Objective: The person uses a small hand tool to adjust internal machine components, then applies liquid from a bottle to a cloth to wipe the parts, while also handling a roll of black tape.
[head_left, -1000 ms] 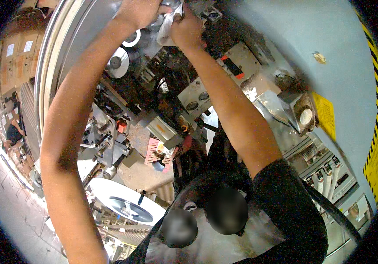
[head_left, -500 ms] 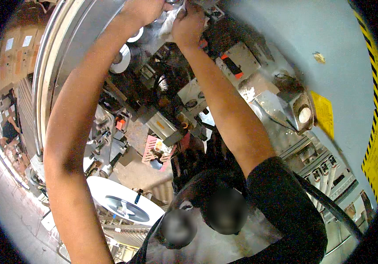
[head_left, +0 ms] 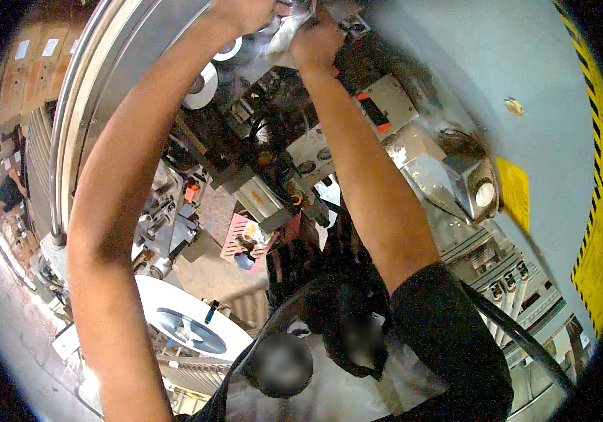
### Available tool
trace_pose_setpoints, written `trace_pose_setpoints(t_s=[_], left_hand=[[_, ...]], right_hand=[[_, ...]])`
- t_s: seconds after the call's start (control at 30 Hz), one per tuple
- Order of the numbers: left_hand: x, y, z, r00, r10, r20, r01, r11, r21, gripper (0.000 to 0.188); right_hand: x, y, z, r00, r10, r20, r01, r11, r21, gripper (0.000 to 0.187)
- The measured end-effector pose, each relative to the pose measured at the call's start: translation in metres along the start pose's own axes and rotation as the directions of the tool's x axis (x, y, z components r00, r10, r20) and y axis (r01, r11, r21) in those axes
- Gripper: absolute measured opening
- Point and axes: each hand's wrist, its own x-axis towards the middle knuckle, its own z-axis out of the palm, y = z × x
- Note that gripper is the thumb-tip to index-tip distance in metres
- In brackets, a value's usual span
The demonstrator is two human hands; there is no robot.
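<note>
Both my arms reach up to the top edge of the picture, over the inside of a machine. My right hand [head_left: 318,43] is closed on a crumpled white cloth [head_left: 289,32]. Beside it, to the left, my left hand [head_left: 249,13] has its fingers bent, and the top edge cuts part of it off. What the left fingers hold, if anything, is hidden. Just below the left wrist are a small white roll [head_left: 230,49] and a larger white disc [head_left: 203,86] with a dark hub.
A large white reel [head_left: 235,336] sits low, near my left forearm. A pink slotted plate [head_left: 235,239] lies among the machine parts. On the right stand a grey-blue panel [head_left: 526,148] with yellow labels, a metal box [head_left: 467,184] and a black hose [head_left: 519,327]. Another person [head_left: 12,190] is far left.
Both hands and the white cloth sit slightly farther right in the picture, as the view has shifted a little. My right hand keeps its grip on the cloth.
</note>
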Motion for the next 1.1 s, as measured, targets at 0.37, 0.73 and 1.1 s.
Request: trace_pose_setpoints(t_s=[0.37, 0.73, 1.1], left_hand=[[-0.023, 0.015, -0.007, 0.975, 0.075, -0.21, -0.094, 0.992, -0.081, 0.033], [0.013, 0.039, -0.016, 0.923, -0.329, 0.2, 0.3, 0.94, 0.163, 0.046], [0.002, 0.046, -0.021, 0.956, -0.284, 0.067, 0.275, 0.954, 0.123, 0.059]], right_hand=[[0.004, -0.032, -0.027, 0.994, -0.007, 0.111, 0.015, 0.997, -0.073, 0.032], [-0.001, -0.059, -0.038, 0.978, 0.103, 0.182, -0.116, 0.991, 0.063, 0.038], [-0.007, -0.053, -0.04, 0.976, 0.035, 0.216, -0.051, 0.996, 0.069, 0.037]])
